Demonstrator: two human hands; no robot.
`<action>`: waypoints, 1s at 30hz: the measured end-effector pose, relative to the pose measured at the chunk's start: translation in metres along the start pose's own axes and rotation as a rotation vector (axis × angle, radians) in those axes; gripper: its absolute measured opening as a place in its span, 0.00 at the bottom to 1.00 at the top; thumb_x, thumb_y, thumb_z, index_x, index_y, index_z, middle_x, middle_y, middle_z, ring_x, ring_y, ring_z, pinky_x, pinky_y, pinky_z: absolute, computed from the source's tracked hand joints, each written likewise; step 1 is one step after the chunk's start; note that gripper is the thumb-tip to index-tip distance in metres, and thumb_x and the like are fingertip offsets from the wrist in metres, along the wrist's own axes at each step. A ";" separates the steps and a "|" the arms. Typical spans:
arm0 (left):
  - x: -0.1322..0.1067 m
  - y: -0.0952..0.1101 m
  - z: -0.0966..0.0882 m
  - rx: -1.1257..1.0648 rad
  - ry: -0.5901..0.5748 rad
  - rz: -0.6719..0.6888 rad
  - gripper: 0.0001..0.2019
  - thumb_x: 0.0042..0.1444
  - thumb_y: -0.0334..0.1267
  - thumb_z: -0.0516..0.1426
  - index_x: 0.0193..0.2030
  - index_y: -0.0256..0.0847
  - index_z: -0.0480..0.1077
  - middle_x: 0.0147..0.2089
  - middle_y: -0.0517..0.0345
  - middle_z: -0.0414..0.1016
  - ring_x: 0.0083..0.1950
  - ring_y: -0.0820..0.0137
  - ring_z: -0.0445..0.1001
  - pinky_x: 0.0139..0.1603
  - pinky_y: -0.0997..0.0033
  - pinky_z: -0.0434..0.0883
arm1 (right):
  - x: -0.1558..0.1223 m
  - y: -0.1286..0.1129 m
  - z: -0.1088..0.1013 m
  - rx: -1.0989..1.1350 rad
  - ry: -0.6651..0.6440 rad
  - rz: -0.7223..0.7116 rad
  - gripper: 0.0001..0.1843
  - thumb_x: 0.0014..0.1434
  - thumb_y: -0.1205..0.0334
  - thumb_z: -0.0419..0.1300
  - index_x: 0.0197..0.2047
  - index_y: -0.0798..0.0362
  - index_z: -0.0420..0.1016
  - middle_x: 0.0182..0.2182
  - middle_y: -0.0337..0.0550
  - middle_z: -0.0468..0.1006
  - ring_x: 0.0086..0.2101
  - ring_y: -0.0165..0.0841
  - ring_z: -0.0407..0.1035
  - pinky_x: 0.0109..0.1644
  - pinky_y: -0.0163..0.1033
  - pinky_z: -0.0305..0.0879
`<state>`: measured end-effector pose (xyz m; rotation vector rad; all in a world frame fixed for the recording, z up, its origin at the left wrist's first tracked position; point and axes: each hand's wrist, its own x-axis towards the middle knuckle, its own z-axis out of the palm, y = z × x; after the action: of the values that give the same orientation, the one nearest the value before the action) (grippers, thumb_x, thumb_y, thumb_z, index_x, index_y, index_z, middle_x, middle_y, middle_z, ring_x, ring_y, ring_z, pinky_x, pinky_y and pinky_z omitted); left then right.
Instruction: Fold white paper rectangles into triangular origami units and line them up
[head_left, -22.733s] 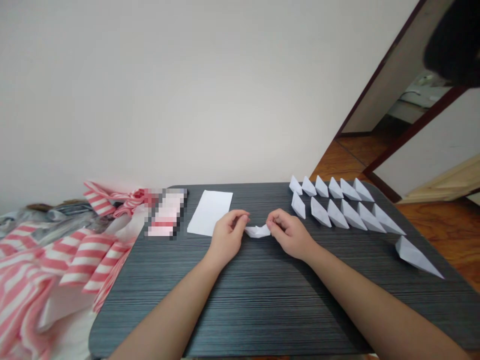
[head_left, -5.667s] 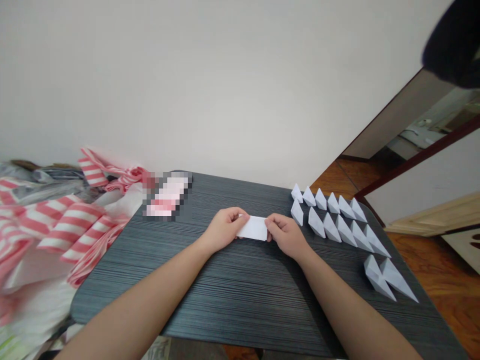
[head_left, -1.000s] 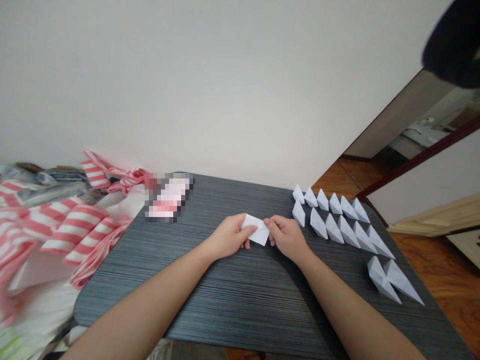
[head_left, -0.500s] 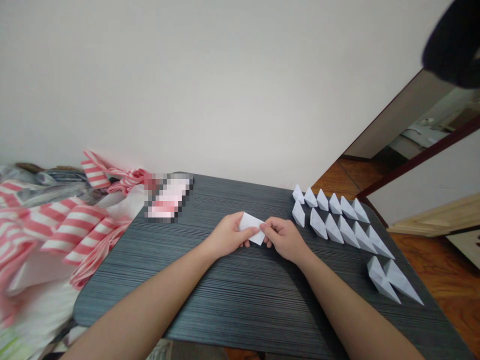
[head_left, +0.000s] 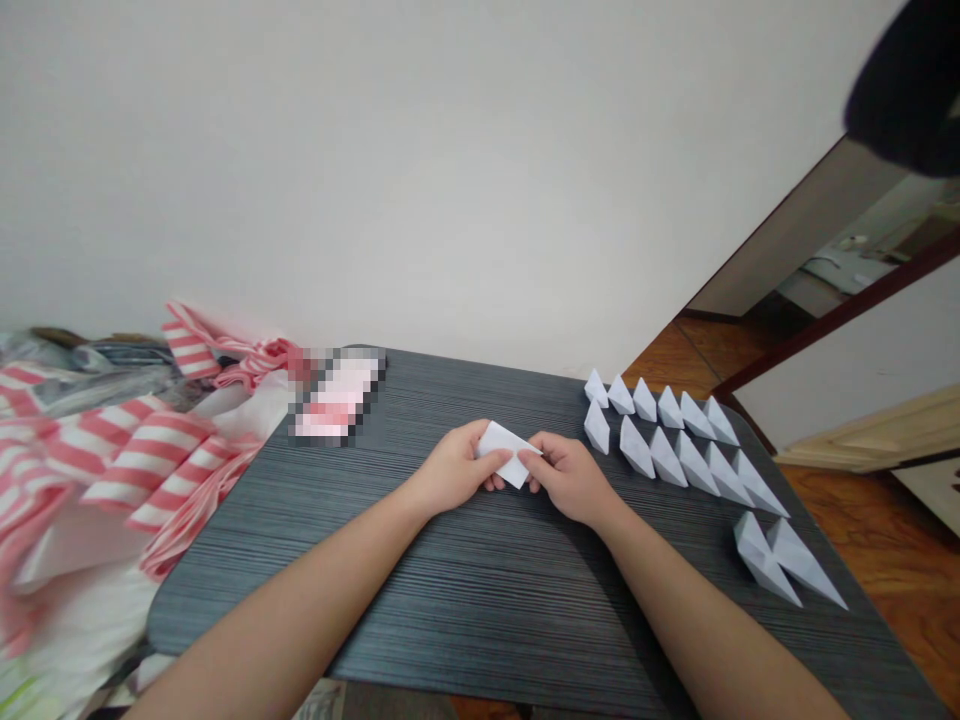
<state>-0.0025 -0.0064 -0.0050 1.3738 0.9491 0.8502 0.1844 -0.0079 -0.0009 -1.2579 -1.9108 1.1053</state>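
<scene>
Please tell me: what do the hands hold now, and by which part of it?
The left hand and right hand together hold a folded white paper: the left hand pinches its left end, the right hand its right corner.

Count: one left hand [head_left: 454, 470], one right hand [head_left: 570, 478], one folded white paper [head_left: 510, 453] held between them. Right of the right hand: fourteen origami paper boats [head_left: 695, 466], twelve in two rows of six, two set apart.
</scene>
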 end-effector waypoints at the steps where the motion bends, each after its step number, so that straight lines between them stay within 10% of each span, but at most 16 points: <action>1: 0.001 0.000 0.000 -0.013 -0.010 0.005 0.10 0.54 0.42 0.55 0.36 0.35 0.66 0.24 0.59 0.71 0.23 0.74 0.71 0.24 0.75 0.68 | 0.000 0.001 0.000 0.005 0.005 0.001 0.13 0.60 0.56 0.53 0.28 0.54 0.68 0.19 0.36 0.71 0.20 0.27 0.65 0.27 0.32 0.60; 15: 0.005 -0.006 -0.002 -0.080 0.022 0.005 0.12 0.55 0.41 0.55 0.40 0.35 0.65 0.27 0.56 0.73 0.26 0.72 0.74 0.26 0.74 0.70 | 0.003 0.003 -0.005 0.078 0.024 0.023 0.18 0.62 0.53 0.51 0.26 0.54 0.69 0.17 0.36 0.71 0.19 0.27 0.66 0.27 0.33 0.61; 22: 0.006 -0.006 -0.004 -0.232 0.051 0.004 0.25 0.54 0.41 0.56 0.57 0.36 0.54 0.24 0.58 0.73 0.24 0.70 0.74 0.23 0.73 0.70 | 0.000 0.011 -0.002 0.083 0.107 -0.137 0.18 0.65 0.62 0.46 0.56 0.51 0.62 0.23 0.37 0.72 0.24 0.30 0.67 0.33 0.38 0.65; 27: 0.004 -0.005 -0.005 -0.281 0.019 -0.023 0.34 0.53 0.41 0.57 0.64 0.38 0.46 0.24 0.58 0.73 0.23 0.69 0.74 0.23 0.73 0.70 | 0.000 0.008 -0.005 -0.046 0.092 -0.315 0.14 0.60 0.66 0.52 0.47 0.49 0.72 0.44 0.47 0.73 0.36 0.33 0.70 0.40 0.40 0.66; 30: 0.003 -0.003 -0.004 -0.269 0.017 -0.020 0.28 0.56 0.45 0.54 0.61 0.37 0.53 0.30 0.52 0.75 0.26 0.69 0.75 0.26 0.71 0.71 | 0.000 0.006 -0.007 -0.091 0.163 -0.253 0.10 0.60 0.63 0.53 0.41 0.50 0.75 0.35 0.44 0.76 0.30 0.32 0.69 0.35 0.38 0.65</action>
<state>-0.0049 -0.0023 -0.0080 1.1262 0.8266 0.9391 0.1925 -0.0042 -0.0032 -1.0814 -1.9492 0.7715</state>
